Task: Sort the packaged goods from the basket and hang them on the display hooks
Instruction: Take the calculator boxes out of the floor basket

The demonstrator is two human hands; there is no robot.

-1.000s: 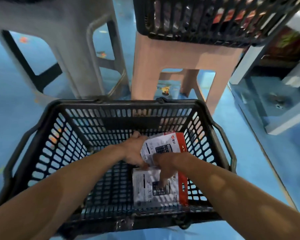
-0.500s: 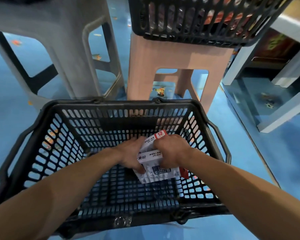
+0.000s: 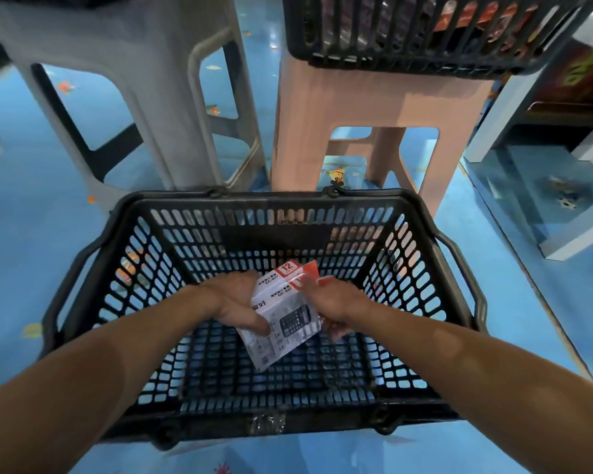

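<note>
Glossy blue floor (image 3: 31,206); grey plastic stool (image 3: 144,80) just beside pink plastic stool (image 3: 356,107); white shelf frame (image 3: 504,107) at right.

- Basket (image 3: 172,234): black moulded plastic lattice, slight sheen.
- Packages (image 3: 285,323): glossy printed card.
- Stools, grey (image 3: 144,107) and pink (image 3: 367,100): smooth matt plastic.
- Floor (image 3: 31,206): glossy blue, reflections noted.

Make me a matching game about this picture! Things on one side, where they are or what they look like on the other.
1 calculator packs
2 pink stool
3 grey stool
4 near basket

a carries the far basket on top
b gripped by left hand and right hand
c left of the pink stool
d black, both hands inside it

Pairs: 1-b, 2-a, 3-c, 4-d.
</note>
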